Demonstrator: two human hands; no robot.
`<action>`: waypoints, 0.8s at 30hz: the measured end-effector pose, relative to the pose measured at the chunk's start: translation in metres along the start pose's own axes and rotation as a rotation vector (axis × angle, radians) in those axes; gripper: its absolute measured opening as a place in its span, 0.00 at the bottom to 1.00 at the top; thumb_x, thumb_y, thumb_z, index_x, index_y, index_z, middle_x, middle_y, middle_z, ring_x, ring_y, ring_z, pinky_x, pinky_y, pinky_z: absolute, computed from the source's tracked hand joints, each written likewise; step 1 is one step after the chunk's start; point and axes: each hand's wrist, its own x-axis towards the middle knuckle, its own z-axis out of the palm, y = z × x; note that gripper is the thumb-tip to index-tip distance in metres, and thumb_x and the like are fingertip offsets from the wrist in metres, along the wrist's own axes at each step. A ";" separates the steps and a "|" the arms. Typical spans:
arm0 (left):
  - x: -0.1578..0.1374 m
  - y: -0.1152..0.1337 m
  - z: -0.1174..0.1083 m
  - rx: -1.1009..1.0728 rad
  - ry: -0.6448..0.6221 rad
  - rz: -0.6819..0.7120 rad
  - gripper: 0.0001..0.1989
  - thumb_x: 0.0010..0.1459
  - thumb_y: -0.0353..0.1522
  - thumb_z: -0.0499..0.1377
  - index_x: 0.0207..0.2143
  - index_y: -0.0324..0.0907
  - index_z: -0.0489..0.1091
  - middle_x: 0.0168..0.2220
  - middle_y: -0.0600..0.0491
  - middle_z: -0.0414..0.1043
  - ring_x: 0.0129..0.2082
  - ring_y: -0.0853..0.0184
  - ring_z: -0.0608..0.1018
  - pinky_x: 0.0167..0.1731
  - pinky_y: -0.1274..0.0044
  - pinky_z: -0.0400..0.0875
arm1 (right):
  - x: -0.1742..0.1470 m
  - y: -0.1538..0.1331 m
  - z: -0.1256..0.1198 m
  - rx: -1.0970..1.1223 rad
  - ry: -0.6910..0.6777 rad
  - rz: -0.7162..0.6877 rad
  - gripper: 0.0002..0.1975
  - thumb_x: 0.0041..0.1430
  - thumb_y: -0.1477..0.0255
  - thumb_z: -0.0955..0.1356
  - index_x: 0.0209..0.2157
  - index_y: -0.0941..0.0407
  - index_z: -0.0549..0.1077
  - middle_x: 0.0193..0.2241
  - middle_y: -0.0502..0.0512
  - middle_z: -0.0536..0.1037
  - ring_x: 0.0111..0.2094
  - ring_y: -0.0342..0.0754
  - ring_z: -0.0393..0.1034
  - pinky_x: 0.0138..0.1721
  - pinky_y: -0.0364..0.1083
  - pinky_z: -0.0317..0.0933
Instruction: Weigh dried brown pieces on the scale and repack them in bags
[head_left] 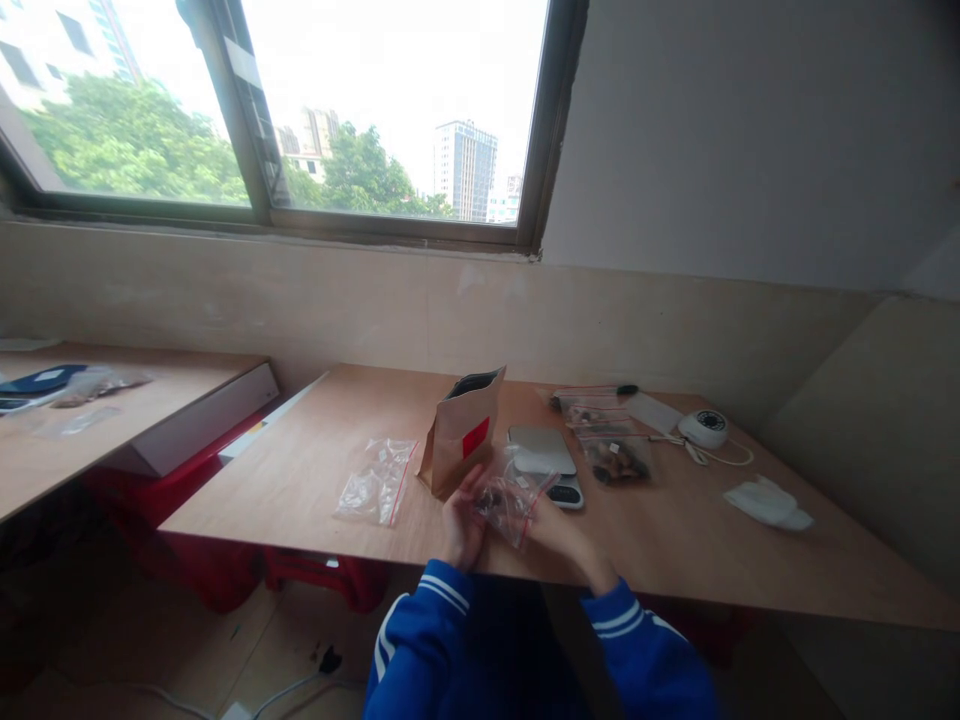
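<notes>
A clear zip bag [513, 508] with a red seal line is between my two hands at the table's front edge. My left hand [463, 522] grips it on its left side, fingers closed around the plastic. My right hand [561, 538] holds it from the right, its fingers partly hidden behind the plastic. Small dark content seems to lie inside, too blurred to name. Just beyond stands an upright, open-topped brown paper bag [459, 440] with a red label. A kitchen scale [541, 452] lies behind my right hand, partly covered by the plastic.
Another clear zip bag [377, 482] lies flat at left. On the right are zip bags with dark brown pieces [616, 460], a white round device [703, 428] with a cable, and a crumpled white plastic piece [768, 503]. Red stools [326, 577] stand under the table.
</notes>
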 end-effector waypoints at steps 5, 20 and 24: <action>0.001 -0.001 -0.003 0.032 -0.016 -0.014 0.29 0.42 0.26 0.55 0.50 0.38 0.68 0.55 0.42 0.69 0.48 0.56 0.75 0.39 0.70 0.71 | 0.004 0.000 0.000 -0.057 -0.015 -0.040 0.15 0.59 0.66 0.66 0.48 0.49 0.75 0.51 0.58 0.71 0.50 0.54 0.68 0.56 0.57 0.59; 0.000 -0.002 0.002 0.095 0.031 -0.020 0.28 0.39 0.21 0.55 0.47 0.39 0.69 0.52 0.43 0.72 0.51 0.53 0.74 0.43 0.67 0.73 | 0.004 -0.005 -0.001 0.042 0.066 -0.058 0.11 0.54 0.61 0.70 0.36 0.52 0.79 0.48 0.58 0.73 0.46 0.55 0.70 0.53 0.56 0.60; 0.001 -0.003 0.001 0.133 0.007 -0.009 0.26 0.39 0.21 0.55 0.44 0.41 0.71 0.51 0.44 0.74 0.54 0.54 0.73 0.47 0.67 0.71 | 0.002 -0.007 -0.004 0.053 0.095 -0.036 0.10 0.52 0.62 0.71 0.33 0.53 0.79 0.46 0.58 0.75 0.45 0.55 0.70 0.50 0.54 0.63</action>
